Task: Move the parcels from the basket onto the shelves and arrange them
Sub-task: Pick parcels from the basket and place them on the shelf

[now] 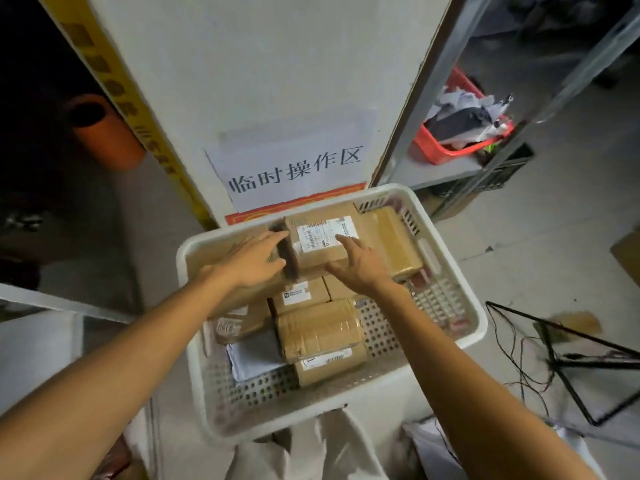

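A white perforated basket (pixel 446 244) stands in front of me, holding several brown taped parcels. The topmost one, a brown box with a white shipping label (pixel 322 237), lies at the basket's far side. My left hand (pixel 252 258) grips its left end, fingers curled round the edge. My right hand (pixel 360 268) rests on its right part, fingers straight over the label. Lower parcels (pixel 318 330) and a grey mailer (pixel 256 355) lie nearer me. A larger taped box (pixel 394 240) sits at the right.
A white pillar with a paper sign (pixel 294 168) rises right behind the basket. A metal shelf (pixel 446 168) at the right holds a red bin (pixel 450 140) of packets. Black frame and cables (pixel 571 362) lie on the floor at the right. An orange tube (pixel 104 129) lies at the left.
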Demonstrator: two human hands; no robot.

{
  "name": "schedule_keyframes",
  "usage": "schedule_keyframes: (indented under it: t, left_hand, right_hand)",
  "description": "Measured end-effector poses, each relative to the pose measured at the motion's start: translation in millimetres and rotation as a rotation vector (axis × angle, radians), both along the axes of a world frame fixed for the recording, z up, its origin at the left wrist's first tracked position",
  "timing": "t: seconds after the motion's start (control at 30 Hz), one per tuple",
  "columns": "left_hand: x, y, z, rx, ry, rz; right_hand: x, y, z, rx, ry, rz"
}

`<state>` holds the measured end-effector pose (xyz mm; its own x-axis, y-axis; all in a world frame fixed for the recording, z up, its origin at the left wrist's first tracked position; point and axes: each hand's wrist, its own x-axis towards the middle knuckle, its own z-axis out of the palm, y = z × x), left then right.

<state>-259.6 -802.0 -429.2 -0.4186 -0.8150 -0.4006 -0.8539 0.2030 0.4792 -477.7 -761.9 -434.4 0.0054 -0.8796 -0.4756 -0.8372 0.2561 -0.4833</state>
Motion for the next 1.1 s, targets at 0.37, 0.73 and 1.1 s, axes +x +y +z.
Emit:
schedule_keyframes:
  t: [0.37, 0.73, 1.1]
  left_hand:
    - [-47.5, -38.7, -90.4, -0.153, -0.128, 0.229]
    - [-87.4, -34.2, -90.1, 0.063, 0.180, 0.598]
    - [-89.4, -1.7, -70.1, 0.237, 0.595, 0.802]
  right_hand:
    - [-57.3, -79.9, -92.5, -0.012, -0.282, -0.265]
    - [-66.1, -83.9, -102.1, 0.004, -0.475, -0.378]
    - [-90.5, -45.1, -78.4, 0.017, -0.431, -0.342]
